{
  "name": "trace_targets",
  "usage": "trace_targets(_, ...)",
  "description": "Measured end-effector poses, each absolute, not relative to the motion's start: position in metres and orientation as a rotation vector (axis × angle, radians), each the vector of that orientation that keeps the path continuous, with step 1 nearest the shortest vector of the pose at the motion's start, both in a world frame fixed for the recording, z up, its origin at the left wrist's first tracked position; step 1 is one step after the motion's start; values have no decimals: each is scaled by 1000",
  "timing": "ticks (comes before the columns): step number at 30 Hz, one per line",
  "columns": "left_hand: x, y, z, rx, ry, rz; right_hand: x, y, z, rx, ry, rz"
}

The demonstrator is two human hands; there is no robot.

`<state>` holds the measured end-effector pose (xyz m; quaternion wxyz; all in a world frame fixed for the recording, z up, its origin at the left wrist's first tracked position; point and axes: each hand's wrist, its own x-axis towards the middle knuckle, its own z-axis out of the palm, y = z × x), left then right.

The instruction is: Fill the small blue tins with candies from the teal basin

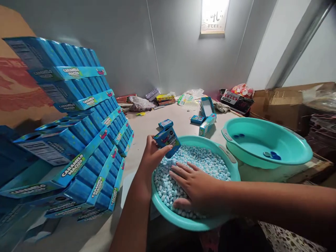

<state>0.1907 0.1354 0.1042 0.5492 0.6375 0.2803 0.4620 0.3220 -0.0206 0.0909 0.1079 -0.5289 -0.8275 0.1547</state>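
My left hand (154, 151) grips a small blue candy box (168, 140), tilted above the left rim of a turquoise basin (170, 218). Pale blue and white candies (207, 161) fill much of that basin. Flat on the candies lies my right hand (193, 187), palm down with its fingers spread. Just behind the held box, another small blue box (165, 123) rests on the table. Whether the held box contains candies is hidden from this side.
Tall stacks of blue display trays (89, 101) packed with boxes stand at left. A second turquoise basin (262, 129) with several dark blue pieces is at right. Behind are a display carton (207, 124), plastic bags (141, 104) and a cardboard box (275, 103).
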Motion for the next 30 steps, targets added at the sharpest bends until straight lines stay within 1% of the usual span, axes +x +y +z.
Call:
trace_targets(4, 184, 134, 97, 1558, 697, 977, 338, 5, 90, -1571, -2483, 278)
trace_targets(8, 184, 129, 96, 1653, 699, 1034, 363, 28, 84, -1727, -2427, 166)
trace_targets(10, 185, 129, 96, 1630, 690, 1085, 377, 37, 82, -1853, -2325, 235)
trace_targets(13, 187, 131, 96, 1595, 700, 1111, 391, 47, 80, -1979, -2164, 425)
trace_targets(19, 186, 134, 94, 1650, 787, 982, 389, 47, 86, -1916, -2032, 598)
trace_targets(25, 186, 139, 89, 1767, 870, 958, 386, 43, 93, -1911, -1851, 874)
trace_targets(30, 187, 146, 83, 1764, 847, 915, 377, 51, 92, -1913, -1639, 1094)
